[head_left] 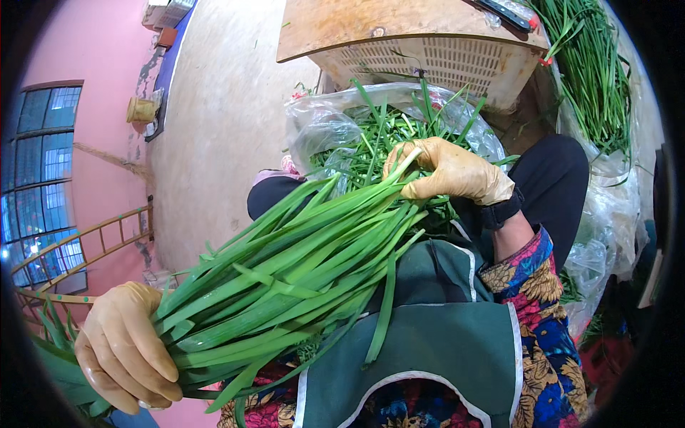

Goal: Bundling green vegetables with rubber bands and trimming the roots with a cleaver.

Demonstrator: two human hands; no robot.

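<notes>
A large bundle of long, flat green leafy stalks (pixel 278 267), like garlic chives, lies slantwise across my lap. My left hand (pixel 128 348), in a tan rubber glove, is wrapped around its leafy part at the lower left. At the other end my right hand (pixel 449 171), gloved too, pinches pale stalk ends between thumb and fingers. Beneath the right hand, between my knees, a clear plastic bag (pixel 332 128) holds loose cut greens (pixel 390 125). A green apron (pixel 444 342) with white edging covers my front.
Ahead, a wooden board (pixel 342 27) rests on a slotted plastic crate (pixel 428 64), with a black-handled knife (pixel 503 13) on its right. More long greens (pixel 594 80) lie in plastic at the right. At the left are a bamboo ladder (pixel 107 235), a barred window (pixel 45 155) and a pink wall.
</notes>
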